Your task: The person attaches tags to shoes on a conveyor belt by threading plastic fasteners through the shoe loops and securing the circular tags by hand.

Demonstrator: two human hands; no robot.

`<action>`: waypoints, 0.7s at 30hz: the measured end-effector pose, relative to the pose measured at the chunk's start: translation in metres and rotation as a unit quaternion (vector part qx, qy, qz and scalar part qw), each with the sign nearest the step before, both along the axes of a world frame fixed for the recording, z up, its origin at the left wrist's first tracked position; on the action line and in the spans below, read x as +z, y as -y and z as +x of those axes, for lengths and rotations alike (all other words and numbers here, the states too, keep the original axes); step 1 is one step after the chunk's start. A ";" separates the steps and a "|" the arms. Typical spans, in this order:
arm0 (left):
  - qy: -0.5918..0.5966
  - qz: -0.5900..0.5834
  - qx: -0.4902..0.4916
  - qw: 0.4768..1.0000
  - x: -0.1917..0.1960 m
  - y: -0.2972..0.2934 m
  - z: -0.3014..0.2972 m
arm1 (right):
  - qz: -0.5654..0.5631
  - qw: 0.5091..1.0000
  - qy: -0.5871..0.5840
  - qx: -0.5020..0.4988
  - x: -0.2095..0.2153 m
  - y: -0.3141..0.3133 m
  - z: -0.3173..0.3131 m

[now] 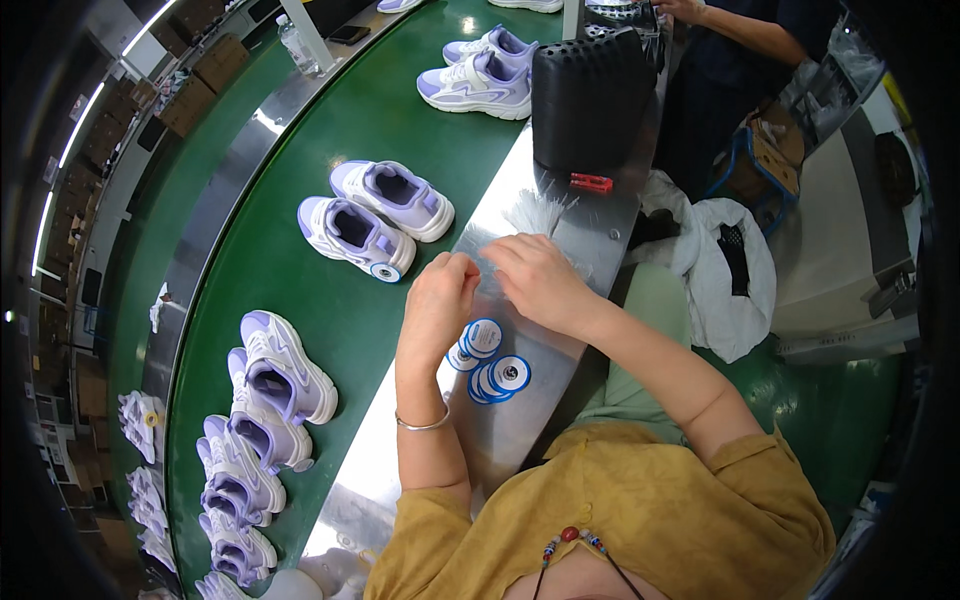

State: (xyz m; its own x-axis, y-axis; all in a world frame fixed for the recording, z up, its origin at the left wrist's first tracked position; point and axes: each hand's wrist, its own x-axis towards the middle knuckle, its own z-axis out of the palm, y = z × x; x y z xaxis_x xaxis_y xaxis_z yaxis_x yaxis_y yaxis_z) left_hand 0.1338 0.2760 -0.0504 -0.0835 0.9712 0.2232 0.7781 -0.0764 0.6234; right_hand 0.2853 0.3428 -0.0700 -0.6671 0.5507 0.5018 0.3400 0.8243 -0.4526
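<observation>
Over the metal ledge, my left hand is closed, thumb and fingers drawn together in a pinch. My right hand faces it with bent fingers close together, a small gap between the two. Whatever they hold, if anything, is too small to make out. A bunch of thin clear plastic strands lies just beyond my right hand. Several round white tags with blue rims are heaped near my left wrist. Left of my hands stands a pair of white and lilac sneakers; a round tag shows at one heel.
More sneakers line the green belt at the near left, and another pair stands farther off. A black perforated bin and a small red object sit ahead. Another person's arm shows at the far right. A white sack is at right.
</observation>
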 end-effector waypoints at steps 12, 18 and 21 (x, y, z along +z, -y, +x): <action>0.109 0.054 0.090 0.989 0.000 -0.009 -0.045 | -0.260 0.957 0.124 0.037 -0.038 0.014 -0.012; 0.118 0.024 0.050 0.992 -0.001 -0.018 -0.041 | -0.199 0.959 0.197 0.037 -0.051 0.010 -0.017; 0.119 0.018 0.034 0.992 -0.008 -0.024 -0.041 | -0.223 0.958 0.178 0.024 -0.053 0.000 -0.016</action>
